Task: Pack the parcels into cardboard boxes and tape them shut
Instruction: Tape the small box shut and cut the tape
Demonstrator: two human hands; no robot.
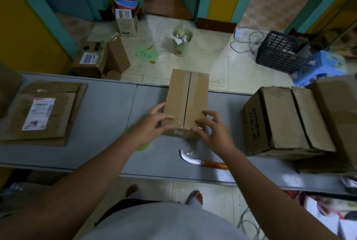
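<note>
The grey desk carries the long cardboard box at its middle, flaps closed. I have the left hand and the right hand on its near end, fingers spread and pressing the clear tape, not grasping. I judge the box stiff and rather light, best taken by its two long sides. A curved knife lies near.
</note>
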